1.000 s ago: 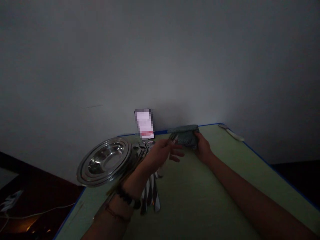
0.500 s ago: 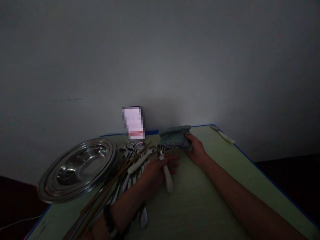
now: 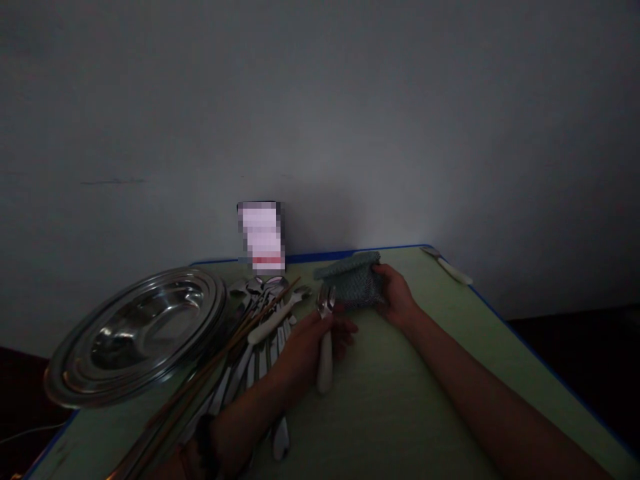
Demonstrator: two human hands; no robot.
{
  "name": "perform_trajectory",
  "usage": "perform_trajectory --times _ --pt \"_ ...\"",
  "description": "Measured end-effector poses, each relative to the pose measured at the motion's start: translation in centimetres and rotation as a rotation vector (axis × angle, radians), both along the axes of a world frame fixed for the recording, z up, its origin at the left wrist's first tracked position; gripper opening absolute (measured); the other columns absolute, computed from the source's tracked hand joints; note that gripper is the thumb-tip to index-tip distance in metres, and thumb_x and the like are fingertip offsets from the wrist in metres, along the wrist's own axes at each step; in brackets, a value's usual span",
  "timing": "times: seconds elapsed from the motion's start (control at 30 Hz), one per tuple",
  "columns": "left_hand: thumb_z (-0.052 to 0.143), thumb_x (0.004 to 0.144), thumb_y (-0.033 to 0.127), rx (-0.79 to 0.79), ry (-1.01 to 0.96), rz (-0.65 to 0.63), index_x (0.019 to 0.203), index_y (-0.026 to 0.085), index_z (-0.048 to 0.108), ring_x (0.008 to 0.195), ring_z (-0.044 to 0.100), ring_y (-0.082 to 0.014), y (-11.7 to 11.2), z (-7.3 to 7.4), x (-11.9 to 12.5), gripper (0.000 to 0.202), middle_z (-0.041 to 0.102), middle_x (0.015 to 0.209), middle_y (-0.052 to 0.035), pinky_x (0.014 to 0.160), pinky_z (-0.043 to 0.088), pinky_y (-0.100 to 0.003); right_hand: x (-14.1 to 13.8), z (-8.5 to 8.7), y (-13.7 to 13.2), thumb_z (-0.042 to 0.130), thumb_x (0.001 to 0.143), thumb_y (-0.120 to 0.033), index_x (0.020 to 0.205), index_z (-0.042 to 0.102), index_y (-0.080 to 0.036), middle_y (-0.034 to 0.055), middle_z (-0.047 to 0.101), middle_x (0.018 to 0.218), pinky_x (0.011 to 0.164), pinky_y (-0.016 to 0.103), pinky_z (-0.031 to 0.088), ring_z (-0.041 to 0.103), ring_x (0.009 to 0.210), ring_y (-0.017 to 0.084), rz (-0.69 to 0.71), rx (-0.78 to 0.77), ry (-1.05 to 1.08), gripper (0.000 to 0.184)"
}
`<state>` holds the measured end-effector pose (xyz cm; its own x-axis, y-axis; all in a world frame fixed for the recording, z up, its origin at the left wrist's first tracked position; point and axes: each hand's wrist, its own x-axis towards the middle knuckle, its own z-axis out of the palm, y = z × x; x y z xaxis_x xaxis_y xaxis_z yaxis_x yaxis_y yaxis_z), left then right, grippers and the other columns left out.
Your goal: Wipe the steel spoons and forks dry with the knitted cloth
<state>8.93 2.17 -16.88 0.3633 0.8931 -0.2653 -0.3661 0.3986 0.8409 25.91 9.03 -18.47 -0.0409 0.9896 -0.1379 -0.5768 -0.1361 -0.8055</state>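
In my left hand [image 3: 311,339] is a fork [image 3: 325,357] with a pale handle, gripped near its neck with the tines pointing away from me. My right hand [image 3: 399,298] pinches the right side of a folded grey-green knitted cloth [image 3: 356,280], thumb on top. The cloth hangs just beyond the fork's tines; whether they touch I cannot tell. Left of my left hand lies a heap of cutlery [image 3: 260,360], with another pale-handled fork [image 3: 275,321] on top and wooden chopsticks [image 3: 235,337] across it.
Stacked steel plates [image 3: 83,377] stand at the table's left. A lit phone [image 3: 263,237], its screen blurred out, leans on the wall [image 3: 400,120] at the back. One pale-handled piece of cutlery [image 3: 454,271] lies along the right edge of the green table [image 3: 400,407].
The fork in my left hand has turned more upright, its handle end swinging left. The cloth's near side has tipped lower in my right hand. The view has shifted slightly.
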Motion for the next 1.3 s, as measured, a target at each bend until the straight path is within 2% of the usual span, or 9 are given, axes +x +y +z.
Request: perform_trajectory --times 0.1,0.23,0.33,0.47,0.57,0.77,0.97,1.13,1.3 --pt "0.046 0.087 0.028 0.013 0.059 -0.018 0.102 0.013 0.052 0.053 0.060 -0.0132 -0.2 0.2 0.0 0.022 0.066 0.077 -0.0056 0.042 0.044 -0.022 0.4 0.4 -0.7 0.047 0.071 -0.038 0.071 0.060 -0.020 0.0019 0.065 0.062 0.062 0.031 0.049 0.063 0.069 0.021 0.120 0.013 -0.036 0.023" --pt "0.042 0.088 0.034 0.033 0.173 -0.090 0.095 0.016 0.054 0.033 0.047 -0.0084 -0.4 0.6 -0.2 0.023 0.062 0.064 -0.0005 0.028 0.033 -0.018 0.5 0.7 -1.2 0.044 0.076 -0.051 0.071 0.062 -0.017 0.0030 0.065 0.061 0.061 0.030 0.047 0.060 0.061 0.018 0.298 0.078 -0.147 0.039" --pt "0.042 0.088 0.034 0.087 0.240 -0.117 0.090 0.016 0.056 0.029 0.043 -0.0076 -0.6 0.7 -0.1 0.022 0.061 0.059 -0.0002 0.025 0.027 -0.017 0.2 1.0 -1.5 0.061 0.071 -0.037 0.084 0.065 -0.019 0.0000 0.067 0.074 0.067 0.026 0.045 0.060 0.068 0.015 0.368 0.167 -0.258 0.023" --pt "0.041 0.088 0.035 0.155 0.316 -0.184 0.073 0.016 0.059 0.026 0.037 -0.0080 -0.7 0.7 -0.1 0.030 0.050 0.038 0.0015 0.026 0.024 -0.017 -0.3 1.7 -1.9 0.074 0.062 -0.024 0.088 0.067 -0.019 -0.0009 0.068 0.085 0.075 0.025 0.043 0.059 0.081 0.015 0.435 0.275 -0.400 0.027" --pt "0.046 0.085 0.035 0.162 0.315 -0.201 0.065 0.016 0.057 0.026 0.037 -0.0073 -0.6 0.8 0.0 0.030 0.051 0.040 0.0010 0.026 0.024 -0.017 -0.5 1.6 -1.8 0.072 0.064 -0.024 0.081 0.067 -0.018 -0.0025 0.067 0.076 0.069 0.025 0.043 0.059 0.073 0.014 0.412 0.306 -0.452 0.018" --pt "0.052 0.081 0.035 0.170 0.294 -0.257 0.089 0.017 0.056 0.043 0.054 -0.0119 -0.6 0.9 0.1 0.020 0.064 0.066 -0.0022 0.038 0.043 -0.021 -1.0 0.2 -1.0 0.064 0.073 -0.033 0.084 0.067 -0.021 -0.0037 0.067 0.077 0.067 0.023 0.043 0.058 0.071 0.012 0.181 0.277 -0.380 0.017" --pt "0.045 0.085 0.041 0.142 0.288 -0.209 0.094 0.018 0.052 0.034 0.040 -0.0063 -0.6 0.4 0.0 0.026 0.047 0.056 0.0062 0.029 0.027 -0.015 -0.9 -0.6 -0.2 0.057 0.072 -0.039 0.078 0.063 -0.021 -0.0016 0.069 0.075 0.071 0.028 0.046 0.061 0.076 0.017 -0.020 0.164 -0.188 0.020" --pt "0.043 0.085 0.044 0.152 0.179 -0.077 0.091 0.021 0.047 0.035 0.031 -0.0039 -0.7 0.1 0.1 0.024 0.040 0.058 0.0088 0.032 0.026 -0.014 -0.8 -0.9 0.1 0.054 0.072 -0.033 0.076 0.060 -0.022 0.0000 0.069 0.075 0.073 0.031 0.048 0.062 0.079 0.018 0.030 0.050 -0.046 0.014" --pt "0.045 0.084 0.047 0.151 0.230 -0.110 0.088 0.019 0.050 0.033 0.032 -0.0045 -0.4 0.1 0.1 0.028 0.041 0.054 0.0081 0.031 0.023 -0.014 -2.1 -0.1 -1.0 0.051 0.075 -0.031 0.078 0.061 -0.019 0.0032 0.069 0.072 0.071 0.032 0.050 0.063 0.074 0.018 0.269 -0.015 0.032 0.016"
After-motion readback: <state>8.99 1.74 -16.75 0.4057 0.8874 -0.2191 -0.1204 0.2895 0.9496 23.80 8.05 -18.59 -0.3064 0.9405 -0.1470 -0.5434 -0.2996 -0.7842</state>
